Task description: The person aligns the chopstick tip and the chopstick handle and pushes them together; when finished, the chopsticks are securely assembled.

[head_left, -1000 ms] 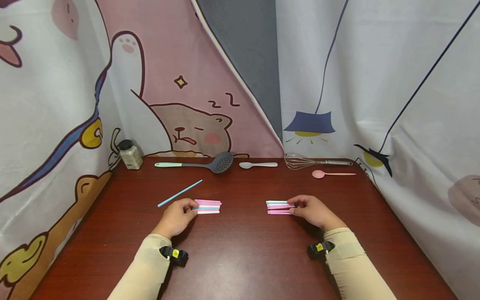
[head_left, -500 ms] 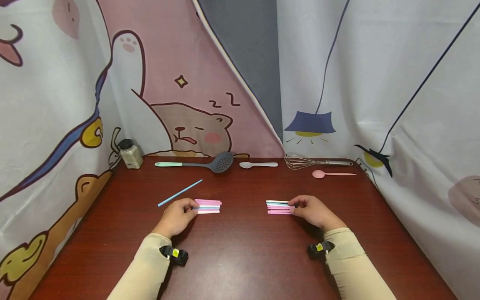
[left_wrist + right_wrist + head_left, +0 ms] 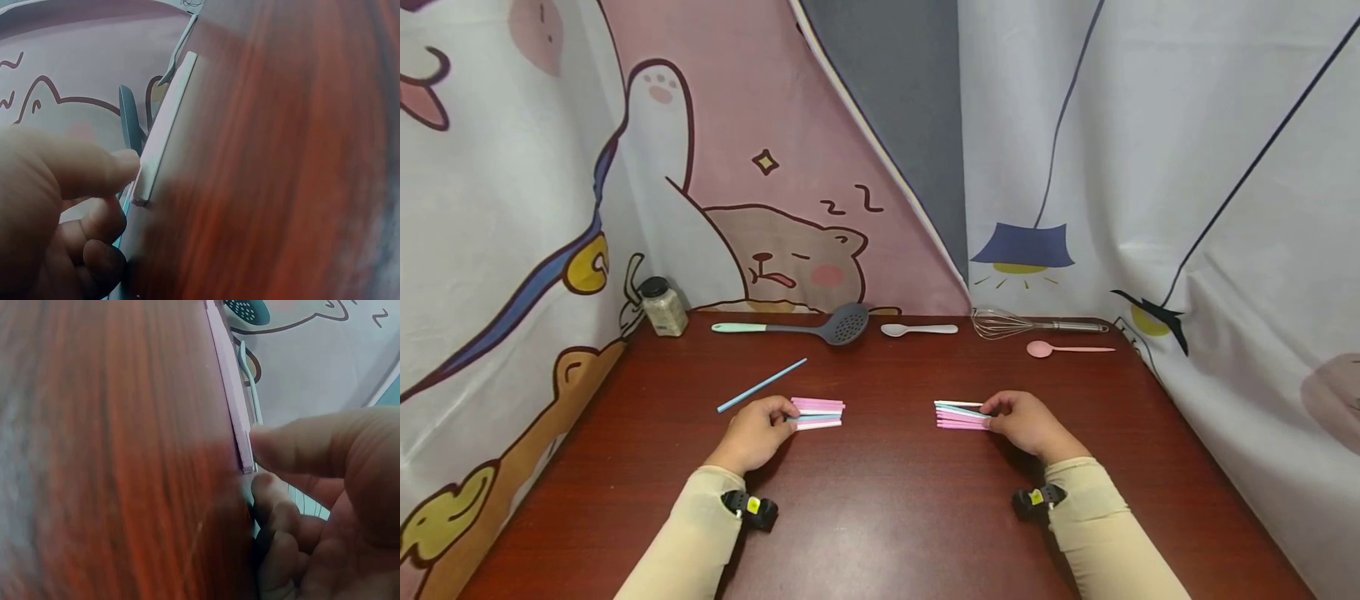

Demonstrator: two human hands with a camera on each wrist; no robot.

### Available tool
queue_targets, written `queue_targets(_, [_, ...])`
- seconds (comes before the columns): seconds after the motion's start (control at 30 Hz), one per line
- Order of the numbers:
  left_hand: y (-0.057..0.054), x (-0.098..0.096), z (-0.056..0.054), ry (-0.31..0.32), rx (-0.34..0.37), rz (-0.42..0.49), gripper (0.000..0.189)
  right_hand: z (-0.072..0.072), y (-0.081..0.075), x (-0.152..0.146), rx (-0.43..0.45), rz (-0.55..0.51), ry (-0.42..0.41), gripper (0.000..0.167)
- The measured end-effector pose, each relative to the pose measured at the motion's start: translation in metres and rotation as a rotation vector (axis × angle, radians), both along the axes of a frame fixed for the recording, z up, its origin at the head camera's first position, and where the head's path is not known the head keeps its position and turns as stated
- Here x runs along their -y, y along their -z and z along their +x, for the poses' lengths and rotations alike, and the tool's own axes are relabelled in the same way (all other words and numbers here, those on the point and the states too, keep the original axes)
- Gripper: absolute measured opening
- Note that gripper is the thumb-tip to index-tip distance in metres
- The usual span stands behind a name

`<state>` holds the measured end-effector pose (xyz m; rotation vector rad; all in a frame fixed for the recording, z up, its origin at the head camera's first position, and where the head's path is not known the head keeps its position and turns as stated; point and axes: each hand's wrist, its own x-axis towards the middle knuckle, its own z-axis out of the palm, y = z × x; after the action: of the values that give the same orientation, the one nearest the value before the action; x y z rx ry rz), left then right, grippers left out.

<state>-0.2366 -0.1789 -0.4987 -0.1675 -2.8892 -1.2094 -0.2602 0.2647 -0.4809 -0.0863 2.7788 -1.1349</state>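
My left hand (image 3: 754, 435) pinches the near ends of a flat bunch of thin pink, white and blue sticks (image 3: 820, 404) between thumb and fingertips, close over the table. Across from it, my right hand (image 3: 1026, 423) holds a second bunch of pink, white and blue sticks (image 3: 955, 423) the same way, its free ends pointing left. A gap separates the two bunches. Beyond the left hand, a single light-blue stick (image 3: 762, 385) lies slanted. In the left wrist view the thumb presses a pale stick (image 3: 165, 128); the right wrist view shows a pink stick (image 3: 231, 387) under the thumb.
Along the back edge of the dark red wooden table (image 3: 880, 517) lie a slotted turner (image 3: 846, 325), a white spoon (image 3: 919, 330) and a whisk (image 3: 1037, 325). A pink spoon (image 3: 1039, 349) lies before the whisk. A black-lidded jar (image 3: 662, 308) stands at back left.
In the right hand's bunch, the white and blue sticks have shifted and now fan apart at an angle. The left bunch's white and blue sticks have tilted slightly. Both hands stay in place.
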Motion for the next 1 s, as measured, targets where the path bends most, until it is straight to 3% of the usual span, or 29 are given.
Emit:
queue_targets(0.57, [0.0015, -0.0044, -0.0020, -0.030, -0.039, -0.088, 0.010, -0.0020, 0.0010, 0.0046, -0.014, 0.039, 0.032, 0.009])
queue_targets(1.0, [0.0013, -0.0053, -0.0006, -0.043, -0.047, -0.091, 0.012, -0.0018, 0.0006, 0.0045, -0.005, 0.039, 0.038, 0.008])
